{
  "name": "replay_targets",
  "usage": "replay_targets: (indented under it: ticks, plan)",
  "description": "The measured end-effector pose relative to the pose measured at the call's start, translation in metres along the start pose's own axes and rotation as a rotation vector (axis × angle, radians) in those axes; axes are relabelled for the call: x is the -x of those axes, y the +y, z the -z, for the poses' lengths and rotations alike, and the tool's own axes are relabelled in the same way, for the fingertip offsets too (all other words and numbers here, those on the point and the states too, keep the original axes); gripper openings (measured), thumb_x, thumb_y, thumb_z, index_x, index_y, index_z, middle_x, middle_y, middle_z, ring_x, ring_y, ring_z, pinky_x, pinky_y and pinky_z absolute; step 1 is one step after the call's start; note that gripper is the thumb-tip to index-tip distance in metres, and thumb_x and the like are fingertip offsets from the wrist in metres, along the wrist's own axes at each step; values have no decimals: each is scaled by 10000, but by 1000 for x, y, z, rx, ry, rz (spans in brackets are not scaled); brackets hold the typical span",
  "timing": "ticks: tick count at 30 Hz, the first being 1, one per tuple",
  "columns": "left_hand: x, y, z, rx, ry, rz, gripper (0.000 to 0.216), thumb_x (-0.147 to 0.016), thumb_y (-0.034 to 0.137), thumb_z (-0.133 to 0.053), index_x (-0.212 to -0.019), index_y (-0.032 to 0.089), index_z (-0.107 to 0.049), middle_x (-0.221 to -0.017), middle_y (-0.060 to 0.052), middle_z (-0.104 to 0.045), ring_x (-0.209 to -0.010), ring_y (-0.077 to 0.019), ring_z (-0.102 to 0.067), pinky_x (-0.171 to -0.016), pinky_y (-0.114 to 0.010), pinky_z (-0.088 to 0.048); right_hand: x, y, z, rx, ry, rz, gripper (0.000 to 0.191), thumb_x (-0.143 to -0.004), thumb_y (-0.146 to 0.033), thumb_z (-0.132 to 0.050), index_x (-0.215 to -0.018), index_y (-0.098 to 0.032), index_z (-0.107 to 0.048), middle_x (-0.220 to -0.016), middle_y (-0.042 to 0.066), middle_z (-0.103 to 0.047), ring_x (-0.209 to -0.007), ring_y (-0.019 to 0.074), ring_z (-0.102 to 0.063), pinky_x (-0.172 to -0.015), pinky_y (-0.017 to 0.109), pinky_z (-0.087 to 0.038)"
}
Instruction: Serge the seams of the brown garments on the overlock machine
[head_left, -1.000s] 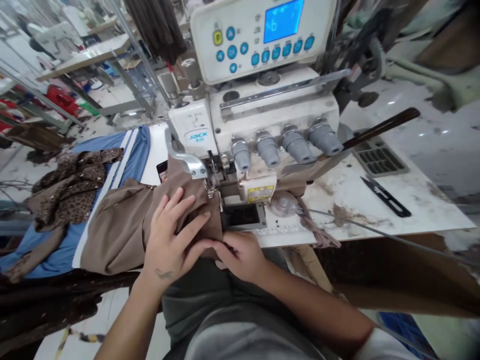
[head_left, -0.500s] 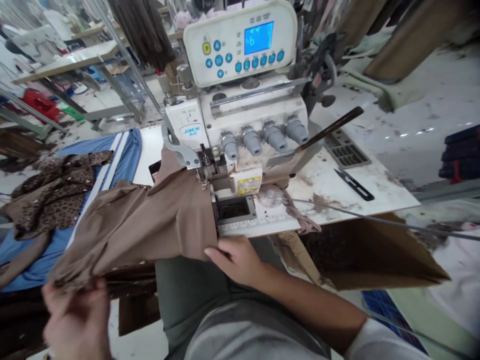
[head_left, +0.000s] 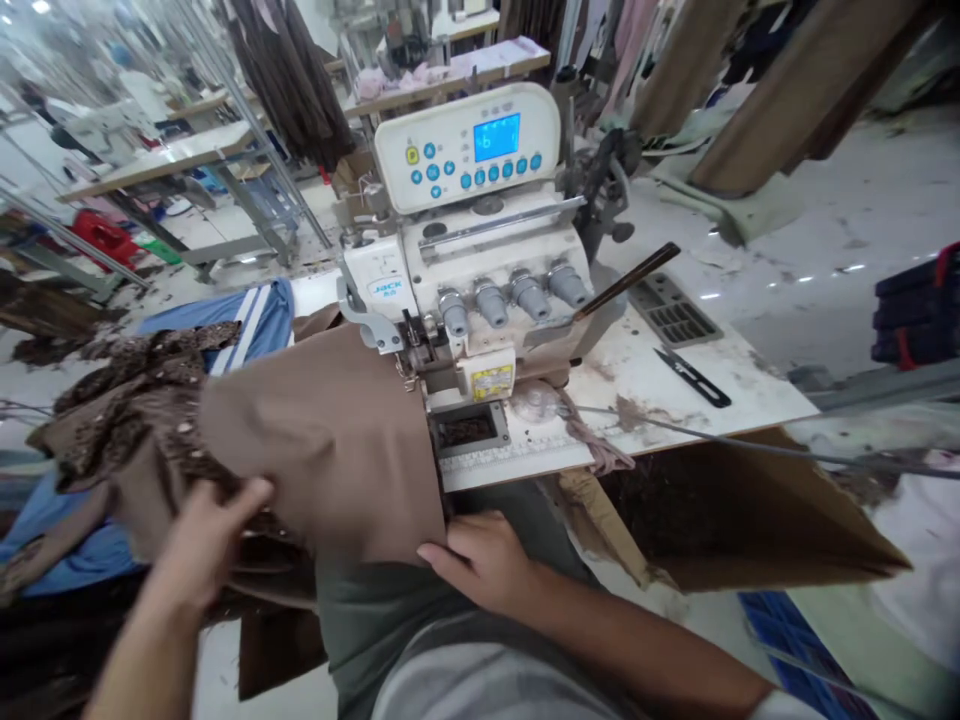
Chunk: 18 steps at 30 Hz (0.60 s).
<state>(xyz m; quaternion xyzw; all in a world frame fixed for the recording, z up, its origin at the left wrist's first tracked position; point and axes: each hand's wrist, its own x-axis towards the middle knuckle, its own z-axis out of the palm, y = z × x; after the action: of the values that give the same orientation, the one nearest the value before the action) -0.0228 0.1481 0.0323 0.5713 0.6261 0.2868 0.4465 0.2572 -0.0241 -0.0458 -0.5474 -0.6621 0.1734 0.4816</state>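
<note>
A brown garment piece [head_left: 337, 430] runs from the presser foot of the overlock sewing machine [head_left: 480, 270] down over my lap, its right edge hanging straight below the foot. My right hand [head_left: 484, 560] pinches the lower right corner of this cloth between thumb and fingers, just in front of the table edge. At the cloth's lower left is my left hand [head_left: 214, 535], slightly blurred, with thumb and fingers apart against the fabric. Leopard-print cloth [head_left: 161, 420] lies bunched beyond it, joined or overlapping with the brown piece; which of these I cannot tell.
Black thread snips [head_left: 694, 378] lie on the white machine table [head_left: 600, 400]. Tweezers [head_left: 630, 280] stick out from the machine's front. A cardboard box [head_left: 750, 530] stands below the table's right side. Blue striped cloth [head_left: 262, 315] lies at left.
My left hand has let go of the bunched lower end and moved up and right along the cloth. The brown piece lies flatter and broader. My right hand keeps its pinch. The view has shifted slightly.
</note>
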Motion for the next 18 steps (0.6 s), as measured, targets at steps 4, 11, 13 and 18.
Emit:
replay_targets:
  ticks: [4,11,13,18]
  plan:
    - [13,5,-12,349,145,-64,499,-686,525,-905,-1068,246,-743,-1058,-39,-792,-1169,-336,-703,-1111,-539,-531,-26,-3,9,21,57,66,605,-1134,-482,-445,-603,-204,-525,-537,-8,-541,-522,123,-511,-555,274,-304]
    - [28,-2,-25,306,48,106,685,-590,494,-975,-1171,212,-749,-1239,-108,-760,-1388,-391,-570,-1261,-597,-331,-61,-2,13,-142,164,-71,602,-1102,-511,-472,-591,-211,-369,-525,-57,-361,-491,97,-375,-533,253,-274]
    - [29,-6,-22,413,120,56,690,-615,550,-943,-1186,218,-743,-1228,-110,-762,-1374,-400,-580,-1239,-608,-368,-70,0,12,-186,175,-104,596,-1086,-511,-489,-596,-214,-325,-532,-67,-301,-495,95,-350,-527,250,-262]
    - [35,0,-17,323,135,138,596,-595,487,-970,-1084,210,-771,-1112,-70,-785,-1337,-354,-615,-1268,-511,-353,-80,6,10,-193,203,-119,598,-1081,-505,-506,-600,-212,-305,-541,-69,-290,-500,91,-350,-532,256,-257]
